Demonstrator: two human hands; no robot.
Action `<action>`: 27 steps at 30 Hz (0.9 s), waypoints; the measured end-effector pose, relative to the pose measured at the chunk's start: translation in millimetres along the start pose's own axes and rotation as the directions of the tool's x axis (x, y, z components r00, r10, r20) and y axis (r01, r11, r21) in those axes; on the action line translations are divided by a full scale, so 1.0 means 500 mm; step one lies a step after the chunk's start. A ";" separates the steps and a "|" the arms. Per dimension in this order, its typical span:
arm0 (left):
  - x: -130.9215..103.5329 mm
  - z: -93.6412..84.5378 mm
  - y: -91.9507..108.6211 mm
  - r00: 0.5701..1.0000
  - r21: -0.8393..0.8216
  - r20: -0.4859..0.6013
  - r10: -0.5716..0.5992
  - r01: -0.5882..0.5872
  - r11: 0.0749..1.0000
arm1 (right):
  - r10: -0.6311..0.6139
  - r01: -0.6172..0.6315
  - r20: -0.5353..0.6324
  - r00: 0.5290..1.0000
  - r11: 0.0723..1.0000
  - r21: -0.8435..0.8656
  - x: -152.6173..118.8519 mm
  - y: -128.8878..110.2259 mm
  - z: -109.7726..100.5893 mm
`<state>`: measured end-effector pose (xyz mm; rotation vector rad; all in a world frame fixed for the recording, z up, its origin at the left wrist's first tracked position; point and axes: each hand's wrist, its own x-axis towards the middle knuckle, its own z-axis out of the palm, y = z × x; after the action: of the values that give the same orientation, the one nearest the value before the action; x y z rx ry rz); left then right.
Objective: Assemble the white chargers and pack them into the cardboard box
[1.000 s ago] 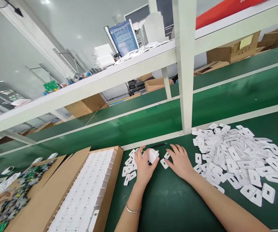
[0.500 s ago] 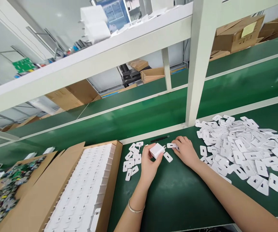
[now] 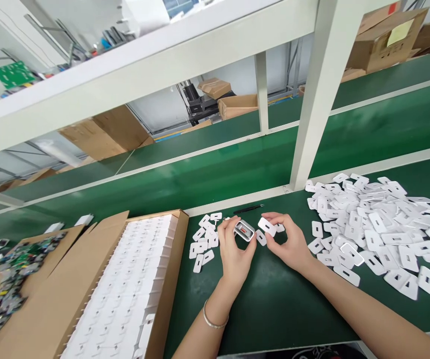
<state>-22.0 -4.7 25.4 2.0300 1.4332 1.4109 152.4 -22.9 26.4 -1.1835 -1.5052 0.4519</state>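
Note:
Between its thumb and fingers my left hand (image 3: 236,254) holds a white charger housing (image 3: 244,230), its open end facing me with parts visible inside. Just right of it, my right hand (image 3: 288,244) pinches a white slotted cover plate (image 3: 267,227). Housing and plate are a small gap apart. Another loose plate (image 3: 260,237) lies on the green table (image 3: 267,309) between the hands, and one more is partly behind my right fingers. A small group of plates (image 3: 200,247) lies left of my left hand. A large heap of plates (image 3: 371,224) is at the right.
An open carton (image 3: 175,259) with rows of white housings stands at the left, beside cardboard holding circuit boards (image 3: 16,279). A black pen-like tool (image 3: 249,208) lies beyond the hands. A pale shelf post (image 3: 314,99) rises behind the table, with a shelf beam across the top.
My left hand has turned the housing so its open end shows. My right hand has picked up a plate from the table and brought it nearer the housing. The camera view has shifted slightly.

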 end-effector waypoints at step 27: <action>-0.011 -0.003 -0.007 0.969 -0.202 0.226 0.097 -0.051 0.978 | -0.083 0.048 0.241 0.967 0.988 0.149 -0.004 -0.015 0.000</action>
<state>-25.1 -8.2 20.6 2.0621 1.0877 1.2358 148.7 -27.9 31.4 -0.9895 -1.6897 0.6697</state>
